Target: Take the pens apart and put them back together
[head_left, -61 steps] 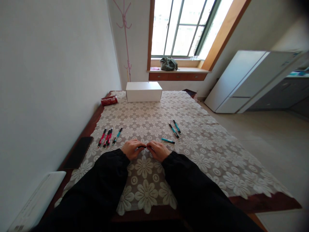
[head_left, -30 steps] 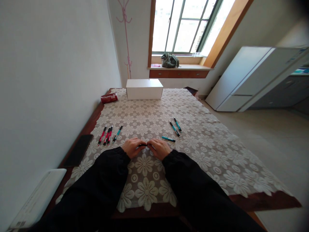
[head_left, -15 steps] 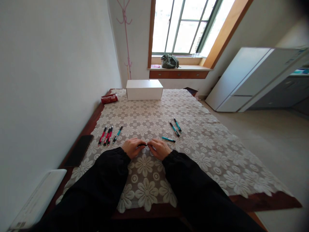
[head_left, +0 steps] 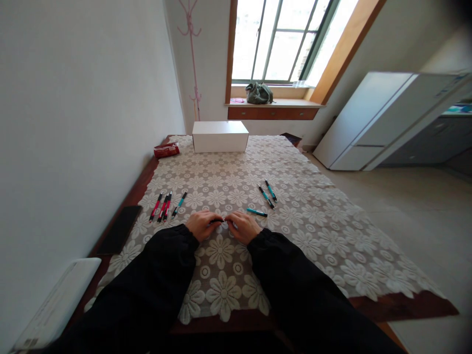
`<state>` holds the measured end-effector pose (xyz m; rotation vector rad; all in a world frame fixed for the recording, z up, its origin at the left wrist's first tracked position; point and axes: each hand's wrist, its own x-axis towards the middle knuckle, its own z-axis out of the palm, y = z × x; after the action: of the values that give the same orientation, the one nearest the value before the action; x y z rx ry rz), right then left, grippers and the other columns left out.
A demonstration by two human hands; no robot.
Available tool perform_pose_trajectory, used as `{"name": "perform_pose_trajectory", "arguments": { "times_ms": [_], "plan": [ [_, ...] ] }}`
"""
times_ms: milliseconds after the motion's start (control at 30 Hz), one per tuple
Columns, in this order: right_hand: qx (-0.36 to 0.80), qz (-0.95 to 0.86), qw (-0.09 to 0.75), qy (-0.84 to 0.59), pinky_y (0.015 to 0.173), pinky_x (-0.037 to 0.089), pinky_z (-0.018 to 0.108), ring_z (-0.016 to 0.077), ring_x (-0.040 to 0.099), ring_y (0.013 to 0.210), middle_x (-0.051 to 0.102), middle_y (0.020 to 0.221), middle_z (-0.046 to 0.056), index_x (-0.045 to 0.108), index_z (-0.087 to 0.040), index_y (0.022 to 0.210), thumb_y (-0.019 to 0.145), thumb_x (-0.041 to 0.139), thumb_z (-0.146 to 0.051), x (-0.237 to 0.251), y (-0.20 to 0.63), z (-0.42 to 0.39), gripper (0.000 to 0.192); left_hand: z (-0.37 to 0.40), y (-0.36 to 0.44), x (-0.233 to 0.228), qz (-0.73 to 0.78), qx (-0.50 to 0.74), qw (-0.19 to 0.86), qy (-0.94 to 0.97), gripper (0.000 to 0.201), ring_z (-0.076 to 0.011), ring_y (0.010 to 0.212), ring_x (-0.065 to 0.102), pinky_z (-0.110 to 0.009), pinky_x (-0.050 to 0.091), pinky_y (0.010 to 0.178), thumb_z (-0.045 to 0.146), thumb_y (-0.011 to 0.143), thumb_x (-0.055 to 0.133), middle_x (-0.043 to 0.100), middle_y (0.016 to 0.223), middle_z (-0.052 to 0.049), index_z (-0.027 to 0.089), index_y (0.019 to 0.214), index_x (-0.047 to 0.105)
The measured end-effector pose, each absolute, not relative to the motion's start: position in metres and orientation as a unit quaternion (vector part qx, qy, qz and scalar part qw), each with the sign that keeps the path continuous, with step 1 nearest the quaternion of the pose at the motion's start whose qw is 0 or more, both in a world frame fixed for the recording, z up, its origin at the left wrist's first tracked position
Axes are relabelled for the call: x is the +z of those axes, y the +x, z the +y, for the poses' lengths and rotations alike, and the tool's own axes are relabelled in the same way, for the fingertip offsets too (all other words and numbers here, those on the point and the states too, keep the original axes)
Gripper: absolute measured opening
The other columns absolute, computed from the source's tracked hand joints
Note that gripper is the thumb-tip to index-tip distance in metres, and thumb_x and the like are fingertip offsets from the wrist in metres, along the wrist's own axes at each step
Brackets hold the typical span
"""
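My left hand (head_left: 201,224) and my right hand (head_left: 243,227) meet over the lace tablecloth (head_left: 302,221), fingers curled on a small dark pen (head_left: 217,221) held between them. Only a short piece of the pen shows between the fingertips. To the left lie three red pens (head_left: 161,206) and one teal pen (head_left: 179,203). To the right, a single teal pen (head_left: 257,212) lies close to my right hand, and two more teal pens (head_left: 268,193) lie farther back.
A white box (head_left: 220,136) stands at the table's far end, a red packet (head_left: 166,150) beside it. A dark phone (head_left: 120,229) lies on the left edge next to the wall. A white cabinet (head_left: 372,118) stands on the right.
Both hands have stayed together on the pen, with only slight finger movement. The view tilted a little.
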<state>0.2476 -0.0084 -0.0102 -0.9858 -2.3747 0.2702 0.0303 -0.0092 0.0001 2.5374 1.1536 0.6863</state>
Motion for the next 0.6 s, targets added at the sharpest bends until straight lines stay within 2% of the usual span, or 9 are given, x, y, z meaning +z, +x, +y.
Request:
{"name": "perform_pose_trajectory", "arguments": {
  "times_ms": [200, 600],
  "plan": [
    [0.109, -0.890, 0.278, -0.344, 0.084, 0.050, 0.030, 0.0187, 0.062, 0.091, 0.067, 0.092, 0.006, 0.063, -0.020, 0.101, 0.088, 0.050, -0.009, -0.0113, 0.2480, -0.0077, 0.022, -0.0099, 0.0304, 0.0019, 0.394, 0.240, 0.132, 0.877, 0.021, -0.0171, 0.083, 0.063, -0.029, 0.048, 0.078, 0.035, 0.093, 0.054, 0.073, 0.095, -0.002, 0.023, 0.103, 0.068],
    [0.098, -0.881, 0.261, -0.382, 0.079, 0.050, 0.027, 0.0175, 0.066, 0.087, 0.071, 0.094, 0.005, 0.066, -0.021, 0.101, 0.090, 0.053, -0.015, -0.0130, 0.2496, -0.0095, 0.018, -0.0093, 0.0303, 0.0000, 0.401, 0.238, 0.135, 0.874, 0.022, -0.0165, 0.081, 0.063, -0.029, 0.049, 0.077, 0.035, 0.093, 0.054, 0.073, 0.093, -0.002, 0.023, 0.104, 0.069]
  ]
}}
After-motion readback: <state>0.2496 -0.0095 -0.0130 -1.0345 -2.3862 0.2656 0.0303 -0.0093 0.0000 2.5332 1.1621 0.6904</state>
